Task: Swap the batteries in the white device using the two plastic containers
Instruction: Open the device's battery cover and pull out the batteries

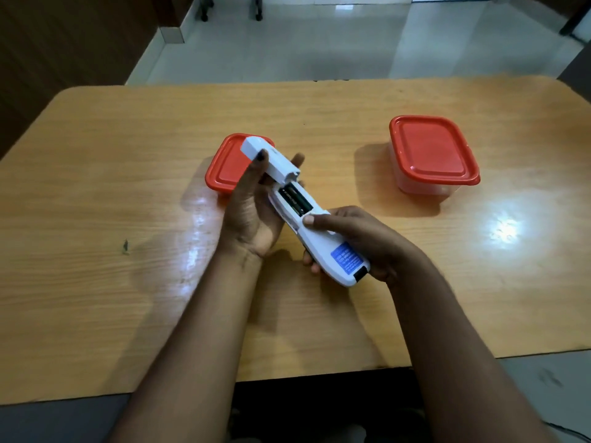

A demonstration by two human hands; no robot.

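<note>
I hold the white device [323, 247] above the table's middle, its back facing up, a blue label near its close end. My right hand [361, 241] grips the device's lower body. The battery bay is uncovered and dark batteries [295, 200] lie inside it. My left hand [252, 212] holds the detached white battery cover [271, 161] just beyond the bay, thumb on top. Two plastic containers with red lids stand shut: one [224, 167] partly hidden behind my left hand, the other [433, 151] at the right.
The wooden table [96, 187] has rounded far corners and a small dark mark at the left. Past its far edge lies a shiny tiled floor with chair legs [259, 11]. A dark wall stands at the far left.
</note>
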